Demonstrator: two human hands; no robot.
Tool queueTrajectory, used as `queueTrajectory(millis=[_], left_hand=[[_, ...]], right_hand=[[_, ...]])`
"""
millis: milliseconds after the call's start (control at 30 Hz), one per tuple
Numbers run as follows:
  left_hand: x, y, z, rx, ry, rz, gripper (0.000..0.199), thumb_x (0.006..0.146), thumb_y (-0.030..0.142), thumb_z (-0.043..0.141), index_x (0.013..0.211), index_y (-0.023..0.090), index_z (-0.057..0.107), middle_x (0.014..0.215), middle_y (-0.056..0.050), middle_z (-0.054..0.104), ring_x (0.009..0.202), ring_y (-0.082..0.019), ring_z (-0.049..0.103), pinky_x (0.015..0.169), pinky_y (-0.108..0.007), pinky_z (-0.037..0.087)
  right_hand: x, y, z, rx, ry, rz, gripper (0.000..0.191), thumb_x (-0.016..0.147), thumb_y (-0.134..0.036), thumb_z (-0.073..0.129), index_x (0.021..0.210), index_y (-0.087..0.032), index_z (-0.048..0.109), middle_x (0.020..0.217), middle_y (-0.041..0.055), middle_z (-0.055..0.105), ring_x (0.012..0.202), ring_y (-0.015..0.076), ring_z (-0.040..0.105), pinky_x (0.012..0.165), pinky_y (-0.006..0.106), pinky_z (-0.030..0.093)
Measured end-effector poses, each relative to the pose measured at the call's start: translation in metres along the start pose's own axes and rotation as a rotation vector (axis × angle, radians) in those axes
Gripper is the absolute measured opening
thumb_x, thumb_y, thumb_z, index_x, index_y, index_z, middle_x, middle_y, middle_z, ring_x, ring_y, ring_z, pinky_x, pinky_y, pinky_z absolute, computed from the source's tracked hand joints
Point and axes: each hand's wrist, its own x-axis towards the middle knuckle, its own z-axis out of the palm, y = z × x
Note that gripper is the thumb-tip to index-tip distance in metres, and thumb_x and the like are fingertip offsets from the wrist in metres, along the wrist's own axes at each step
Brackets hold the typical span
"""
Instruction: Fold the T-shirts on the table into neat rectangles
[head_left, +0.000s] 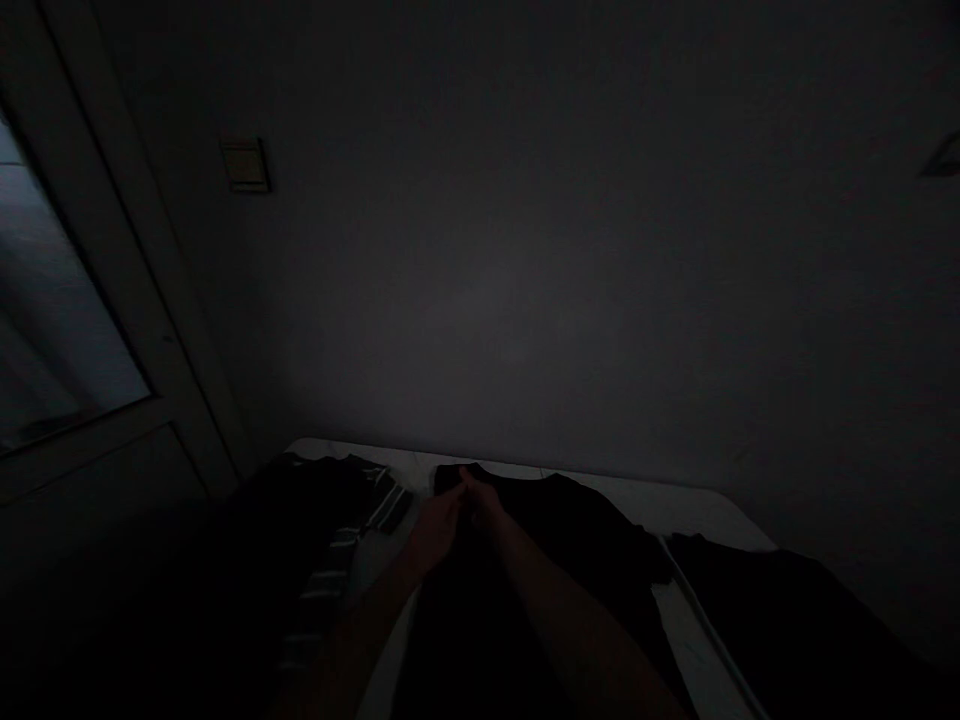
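A black T-shirt (592, 540) lies spread on a pale table top (675, 495), its right sleeve reaching out to the side. At its left shoulder my left hand (439, 525) and my right hand (482, 497) come close together, almost touching. The fingers of both look closed on the dark cloth, though the gloom hides their exact grip. The shirt's left sleeve does not show beside my hands.
Left lies a dark garment with striped edges (326, 585); another black garment (780, 600) lies right, beyond a pale strip (712, 625). Behind the table rises a wall (510, 300) with a switch (245, 165). A glazed door (161, 330) stands at left.
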Motion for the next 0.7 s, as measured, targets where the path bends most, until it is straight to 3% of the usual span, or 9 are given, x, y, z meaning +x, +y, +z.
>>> queueTrajectory(millis=[133, 267, 367, 467, 567, 700], left_hand=[[-0.104, 0.005, -0.010, 0.388, 0.000, -0.079, 0.042, 0.096, 0.030, 0.044, 0.131, 0.020, 0.064, 0.133, -0.012, 0.069, 0.123, -0.026, 0.063, 0.111, -0.043, 0.045], [-0.229, -0.019, -0.015, 0.602, 0.071, -0.316, 0.037, 0.091, 0.040, 0.055, 0.121, 0.023, 0.068, 0.130, -0.013, 0.070, 0.124, -0.034, 0.062, 0.105, -0.049, 0.049], [-0.291, -0.024, -0.010, 0.662, 0.037, -0.447, 0.041, 0.090, 0.045, 0.056, 0.120, 0.020, 0.068, 0.131, -0.018, 0.068, 0.123, -0.038, 0.063, 0.100, -0.052, 0.052], [-0.312, -0.011, -0.003, 0.675, -0.040, -0.503, 0.034, 0.092, 0.039, 0.052, 0.114, 0.020, 0.069, 0.125, -0.017, 0.071, 0.117, -0.035, 0.067, 0.097, -0.048, 0.053], [-0.309, 0.009, 0.000, 0.664, -0.061, -0.559, 0.029, 0.094, 0.029, 0.049, 0.113, 0.022, 0.070, 0.124, -0.015, 0.072, 0.116, -0.030, 0.068, 0.100, -0.044, 0.052], [-0.305, 0.025, 0.005, 0.531, -0.034, -0.653, 0.036, 0.101, 0.027, 0.037, 0.122, 0.025, 0.065, 0.111, -0.011, 0.077, 0.097, -0.024, 0.075, 0.083, -0.034, 0.057]], right_hand=[[-0.002, 0.009, -0.013, -0.100, 0.047, 0.037, 0.034, 0.094, -0.041, 0.068, 0.116, -0.014, 0.065, 0.110, 0.0076, 0.069, 0.092, 0.0194, 0.068, 0.079, 0.035, 0.058], [-0.002, 0.015, -0.015, -0.222, 0.027, 0.043, 0.035, 0.098, -0.038, 0.064, 0.125, -0.018, 0.061, 0.123, 0.0081, 0.064, 0.102, 0.0215, 0.066, 0.086, 0.042, 0.059], [-0.002, 0.016, -0.014, -0.331, 0.024, 0.002, 0.033, 0.097, -0.036, 0.065, 0.124, -0.017, 0.062, 0.123, 0.0080, 0.064, 0.103, 0.0217, 0.066, 0.087, 0.042, 0.058], [-0.004, 0.011, -0.010, -0.453, 0.033, -0.080, 0.030, 0.096, -0.034, 0.067, 0.120, -0.017, 0.064, 0.122, 0.0074, 0.065, 0.105, 0.0222, 0.066, 0.090, 0.043, 0.057], [-0.006, -0.002, -0.003, -0.571, 0.072, -0.182, 0.026, 0.096, -0.028, 0.066, 0.118, -0.014, 0.065, 0.125, 0.0102, 0.066, 0.114, 0.0244, 0.063, 0.099, 0.046, 0.052], [-0.006, -0.026, -0.002, -0.671, 0.145, -0.338, 0.029, 0.098, -0.020, 0.056, 0.124, -0.009, 0.062, 0.132, 0.0186, 0.063, 0.125, 0.0259, 0.058, 0.106, 0.035, 0.043]])
